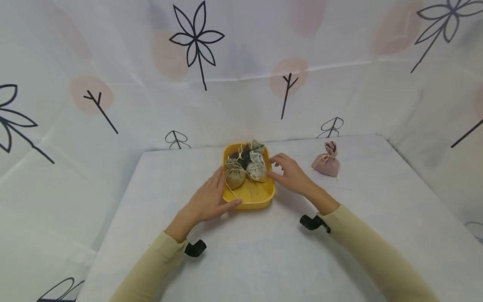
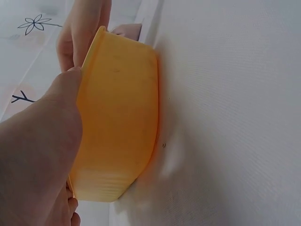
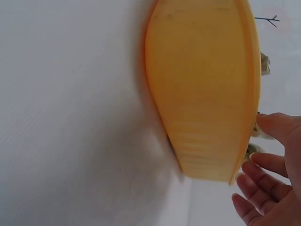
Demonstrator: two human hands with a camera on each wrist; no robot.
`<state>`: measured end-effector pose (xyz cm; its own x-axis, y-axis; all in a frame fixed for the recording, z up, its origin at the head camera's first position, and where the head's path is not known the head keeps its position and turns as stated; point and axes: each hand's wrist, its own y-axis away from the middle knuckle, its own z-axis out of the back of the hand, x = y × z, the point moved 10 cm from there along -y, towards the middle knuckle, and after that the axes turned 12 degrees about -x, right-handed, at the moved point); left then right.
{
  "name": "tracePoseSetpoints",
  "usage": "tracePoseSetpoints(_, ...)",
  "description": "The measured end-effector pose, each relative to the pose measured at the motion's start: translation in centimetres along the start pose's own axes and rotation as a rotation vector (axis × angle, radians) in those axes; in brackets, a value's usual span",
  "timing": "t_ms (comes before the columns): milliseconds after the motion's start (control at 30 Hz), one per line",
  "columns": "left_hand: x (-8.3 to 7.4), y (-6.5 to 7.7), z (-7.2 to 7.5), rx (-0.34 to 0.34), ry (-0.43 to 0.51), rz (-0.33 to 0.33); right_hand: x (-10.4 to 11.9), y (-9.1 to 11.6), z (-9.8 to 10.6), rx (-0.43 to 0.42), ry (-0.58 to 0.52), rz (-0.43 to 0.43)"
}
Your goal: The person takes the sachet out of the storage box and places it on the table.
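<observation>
A yellow plastic tub (image 1: 252, 197) sits on the table with several small drawstring pouches in it: an olive pouch (image 1: 235, 178) at the left, a pale patterned pouch (image 1: 258, 171) at the right, a dark one (image 1: 244, 156) and a grey-green one (image 1: 258, 146) behind. My left hand (image 1: 206, 197) rests against the tub's left side, fingers extended, thumb laid over the front rim. At the right rim, my right hand (image 1: 290, 174) has its fingers loosely bent and parted, beside the pale pouch; its thumb (image 3: 277, 125) is at the rim.
A pink drawstring pouch (image 1: 327, 163) stands on the table to the right of the tub, beyond my right hand. The white-covered table (image 1: 249, 256) ends at a patterned cloth backdrop (image 1: 234, 109). Black wrist mounts (image 1: 311, 222) project from both sleeves.
</observation>
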<state>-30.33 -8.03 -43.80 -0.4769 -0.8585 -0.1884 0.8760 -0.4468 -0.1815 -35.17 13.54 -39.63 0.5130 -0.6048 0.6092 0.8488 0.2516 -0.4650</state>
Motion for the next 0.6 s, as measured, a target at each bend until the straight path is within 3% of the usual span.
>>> tracePoseSetpoints(367,0.3,-0.1,-0.2,0.000,0.002,0.005,-0.2,-2.0,-2.2,-0.001,0.053,-0.096)
tracePoseSetpoints(600,0.3,0.0,-0.1,0.003,0.009,0.003,-0.3,-2.5,-3.0,-0.017,0.085,-0.105)
